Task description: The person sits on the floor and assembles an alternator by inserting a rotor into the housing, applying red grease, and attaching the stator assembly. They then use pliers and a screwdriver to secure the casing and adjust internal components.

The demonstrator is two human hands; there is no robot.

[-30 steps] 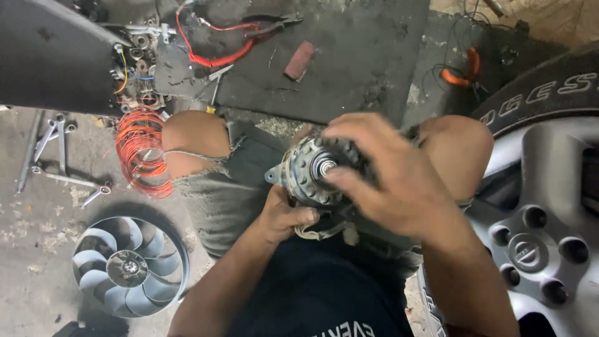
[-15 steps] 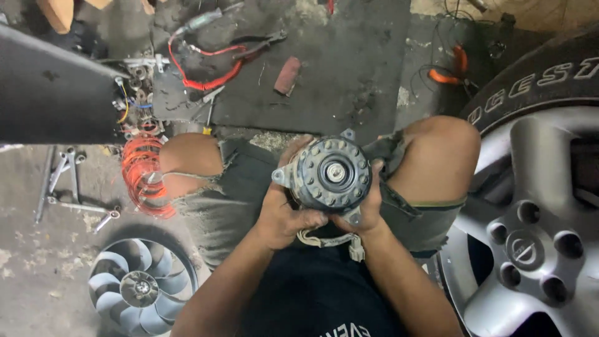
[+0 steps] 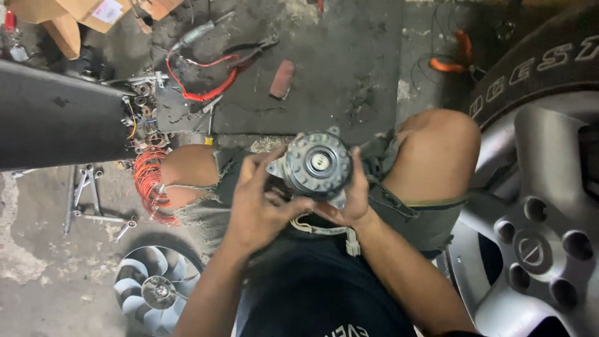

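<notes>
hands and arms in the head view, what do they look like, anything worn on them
Both hands are bare: the left hand and the right hand have no gloves, and no rings or watch can be seen. Both forearms are uncovered, with no sleeve reaching them in view. The person wears a black T-shirt with pale lettering low on the front, and dark frayed shorts.

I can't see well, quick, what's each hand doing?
Left hand: closed on the round grey motor.
Right hand: cupping the same motor from its other side.
</notes>
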